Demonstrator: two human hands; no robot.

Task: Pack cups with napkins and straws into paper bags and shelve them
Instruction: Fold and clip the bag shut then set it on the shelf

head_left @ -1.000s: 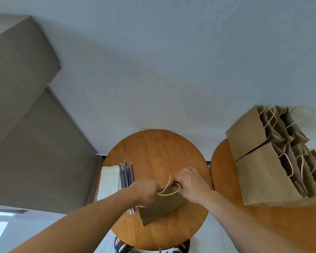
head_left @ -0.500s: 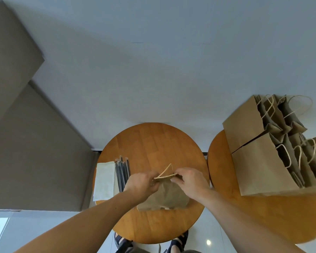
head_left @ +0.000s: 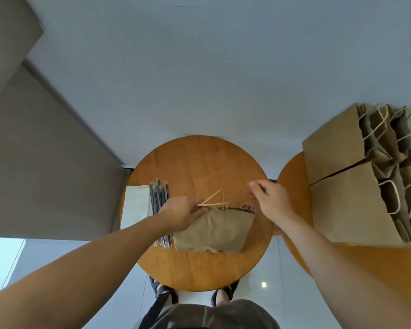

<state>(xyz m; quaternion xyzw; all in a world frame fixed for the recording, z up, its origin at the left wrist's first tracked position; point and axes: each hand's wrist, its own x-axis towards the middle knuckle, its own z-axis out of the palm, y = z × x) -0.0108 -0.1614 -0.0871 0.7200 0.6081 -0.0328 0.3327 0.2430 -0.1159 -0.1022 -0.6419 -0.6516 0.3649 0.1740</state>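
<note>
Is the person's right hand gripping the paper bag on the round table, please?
No, the right hand hovers open beside the paper bag, which only the left hand grips at its top edge.

A round wooden table occupies the centre of the frame, standing on a pale grey floor. A white napkin stack lies at its left rim, with a bundle of dark straws touching it on the right. A brown paper bag sits right of the straws, at lower centre. A second table, at the frame's right edge, carries a tight group of upright paper bags.
</note>
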